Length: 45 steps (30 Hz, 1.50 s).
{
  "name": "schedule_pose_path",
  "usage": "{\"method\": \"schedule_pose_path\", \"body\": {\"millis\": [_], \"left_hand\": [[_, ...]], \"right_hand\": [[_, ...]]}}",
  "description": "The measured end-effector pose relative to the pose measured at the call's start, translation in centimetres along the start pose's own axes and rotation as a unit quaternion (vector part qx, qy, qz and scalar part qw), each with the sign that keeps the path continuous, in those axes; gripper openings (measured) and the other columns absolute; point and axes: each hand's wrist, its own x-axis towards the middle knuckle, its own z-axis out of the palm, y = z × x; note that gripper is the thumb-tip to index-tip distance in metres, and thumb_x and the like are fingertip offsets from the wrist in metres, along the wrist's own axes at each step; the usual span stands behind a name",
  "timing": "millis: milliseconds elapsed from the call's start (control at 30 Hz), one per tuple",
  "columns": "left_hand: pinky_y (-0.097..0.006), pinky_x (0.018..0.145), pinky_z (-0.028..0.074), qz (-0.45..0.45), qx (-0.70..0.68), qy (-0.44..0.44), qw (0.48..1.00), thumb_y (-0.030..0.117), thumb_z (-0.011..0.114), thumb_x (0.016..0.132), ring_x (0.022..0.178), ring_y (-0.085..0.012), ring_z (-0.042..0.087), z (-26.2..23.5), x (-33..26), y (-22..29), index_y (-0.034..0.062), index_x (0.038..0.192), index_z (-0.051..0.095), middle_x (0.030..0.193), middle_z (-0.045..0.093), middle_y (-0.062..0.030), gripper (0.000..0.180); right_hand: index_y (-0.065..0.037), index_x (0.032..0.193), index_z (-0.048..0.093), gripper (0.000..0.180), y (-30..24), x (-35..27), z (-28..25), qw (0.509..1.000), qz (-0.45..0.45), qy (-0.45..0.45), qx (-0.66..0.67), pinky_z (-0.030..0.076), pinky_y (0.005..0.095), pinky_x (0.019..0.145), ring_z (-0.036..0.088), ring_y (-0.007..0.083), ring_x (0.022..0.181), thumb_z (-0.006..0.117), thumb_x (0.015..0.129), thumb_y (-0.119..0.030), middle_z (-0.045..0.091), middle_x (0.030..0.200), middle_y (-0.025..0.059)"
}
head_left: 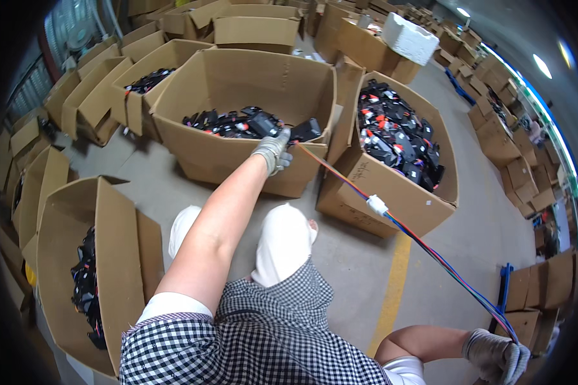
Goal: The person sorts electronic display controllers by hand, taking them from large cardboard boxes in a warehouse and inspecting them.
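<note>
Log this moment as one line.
left hand: holding black module by open carton; right hand: gripping wires; white connector: partway along wires

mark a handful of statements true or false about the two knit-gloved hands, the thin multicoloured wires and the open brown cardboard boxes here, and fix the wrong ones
1. The left hand holds a black plastic unit. True.
2. The right hand is bare. False: it is gloved.
3. A white plastic connector sits along the thin multicoloured wires. True.
4. Those wires lie coiled on the floor. False: they stretch between the two hands.
5. The open brown cardboard box at right holds many black units. True.
</note>
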Motion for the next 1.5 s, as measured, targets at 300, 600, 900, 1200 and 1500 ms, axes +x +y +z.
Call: {"method": "schedule_pose_path", "body": {"millis": [300,600,900,1200,1500], "left_hand": [[-0.028,0.036,0.043,0.101,0.084,0.044,0.99,0.026,0.061,0.084,0.042,-0.0129,0.055,-1.4,3.3,1.2,0.0028,0.07,0.062,0.058,0.059,-0.0056,0.027],[-0.025,0.078,0.047,0.535,0.005,-0.049,0.843,0.029,0.062,0.087,0.078,-0.0109,0.059,-0.6,-11.1,15.5,0.0068,0.1,0.064,0.089,0.065,-0.0021,0.025],[-0.016,0.041,0.024,0.441,-0.069,-0.295,0.845,0.029,0.051,0.095,0.048,-0.0011,0.03,-5.3,-24.2,17.5,-0.004,0.127,0.042,0.097,0.059,-0.0032,0.047],[-0.017,0.039,0.036,0.413,-0.213,-0.458,0.758,0.032,0.044,0.096,0.048,-0.0038,0.042,-13.2,-33.2,12.7,-0.0059,0.118,0.05,0.066,0.052,-0.0012,0.044],[-0.016,0.036,0.026,0.485,-0.156,-0.236,0.828,0.026,0.035,0.1,0.043,-0.0032,0.032,-15.1,-38.9,13.0,-0.0035,0.111,0.046,0.069,0.046,0.0021,0.033]], "right_hand": [[-0.007,0.055,0.057,0.024,-4.6,-2.6,3.2,0.959,-0.112,0.21,-0.155,0.047,0.0243,0.068,0.047,0.0109,0.076,0.065,0.077,-0.004,0.061,0.07,0.0002],[-0.007,0.087,0.052,0.013,2.6,-11.5,-3.9,0.795,0.2,0.385,-0.424,0.043,0.0419,0.084,0.047,0.02,0.078,0.052,0.092,-0.019,0.048,0.078,0.0024],[-0.001,0.096,0.062,0.017,-0.4,-12.7,-5.6,0.734,0.022,0.505,-0.453,0.048,0.0398,0.091,0.062,0.0188,0.089,0.056,0.09,-0.016,0.065,0.091,0.0085],[-0.002,0.097,0.063,0.016,1.7,-14.6,-5.0,0.737,0.106,0.51,-0.43,0.051,0.0363,0.085,0.062,0.0188,0.09,0.055,0.091,-0.015,0.066,0.093,0.0086],[-0.004,0.1,0.064,0.019,10.0,-16.5,-3.3,0.741,0.23,0.518,-0.361,0.049,0.0331,0.083,0.062,0.0175,0.089,0.059,0.09,-0.02,0.066,0.094,0.0069]]}}
